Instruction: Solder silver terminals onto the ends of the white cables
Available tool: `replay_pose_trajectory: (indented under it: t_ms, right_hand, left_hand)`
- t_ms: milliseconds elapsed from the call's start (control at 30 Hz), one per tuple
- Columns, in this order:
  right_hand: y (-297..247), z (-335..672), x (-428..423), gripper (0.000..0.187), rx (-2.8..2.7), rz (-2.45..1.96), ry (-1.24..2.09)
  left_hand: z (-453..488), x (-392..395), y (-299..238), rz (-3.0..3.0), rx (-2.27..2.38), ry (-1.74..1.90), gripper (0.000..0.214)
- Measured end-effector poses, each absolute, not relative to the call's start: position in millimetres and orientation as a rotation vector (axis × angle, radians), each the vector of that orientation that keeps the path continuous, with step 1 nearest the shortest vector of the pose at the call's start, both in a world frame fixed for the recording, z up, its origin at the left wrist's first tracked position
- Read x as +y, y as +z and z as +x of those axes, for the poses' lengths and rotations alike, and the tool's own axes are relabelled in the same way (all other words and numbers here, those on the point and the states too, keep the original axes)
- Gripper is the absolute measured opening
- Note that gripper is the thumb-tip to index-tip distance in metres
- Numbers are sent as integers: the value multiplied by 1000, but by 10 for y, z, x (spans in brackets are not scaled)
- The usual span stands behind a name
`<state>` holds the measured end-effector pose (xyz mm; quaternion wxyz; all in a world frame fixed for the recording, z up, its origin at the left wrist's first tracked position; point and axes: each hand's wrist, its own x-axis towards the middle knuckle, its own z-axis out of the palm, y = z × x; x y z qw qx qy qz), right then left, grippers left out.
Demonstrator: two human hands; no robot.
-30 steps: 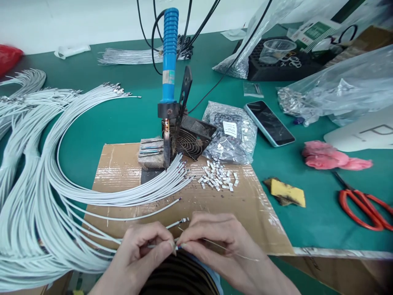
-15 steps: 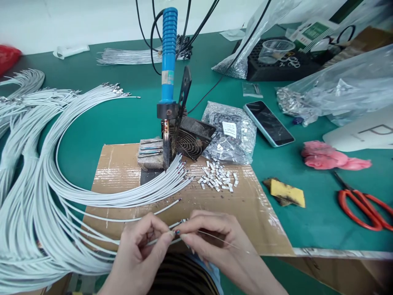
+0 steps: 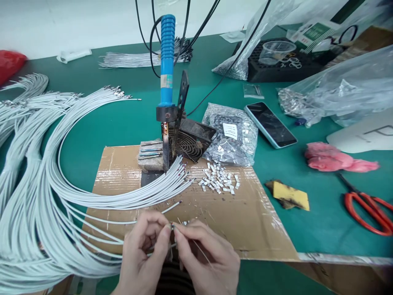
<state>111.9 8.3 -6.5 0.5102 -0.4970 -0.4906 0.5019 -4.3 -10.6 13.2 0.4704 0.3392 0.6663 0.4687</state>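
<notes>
White wire is pinched by its end between both hands, over the near edge of the cardboard sheet. The left hand and right hand are closed on it fingertip to fingertip. They have drawn closer together and moved up the sheet since a second ago, so the work on that end goes on. Beyond lie loose metal terminals, then the soldering iron upright on the table.

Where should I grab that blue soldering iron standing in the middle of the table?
Grip the soldering iron by its ribbed blue handle, coming in from the side: it stands upright in its holder, metal tip down near the white wires.
</notes>
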Motion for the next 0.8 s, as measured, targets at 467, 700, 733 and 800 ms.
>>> replay_pose_trajectory:
  t_ms: [467,700,733,800]
  right_hand:
    - [79,1402,320,10,-1090,-1156,1532]
    - [92,1373,329,11,-1137,-1113,1564]
    - [86,1373,332,12,-1151,-1101,1550]
    - [67,1381,340,15,-1195,-1074,1508]
  left_hand:
    - [-78,89,389,609,1594,1073,24]
    - [-83,101,400,629,1585,1039,23]
    - [-85,99,398,635,1585,1040,23]
    - [-86,97,393,638,1586,1042,23]
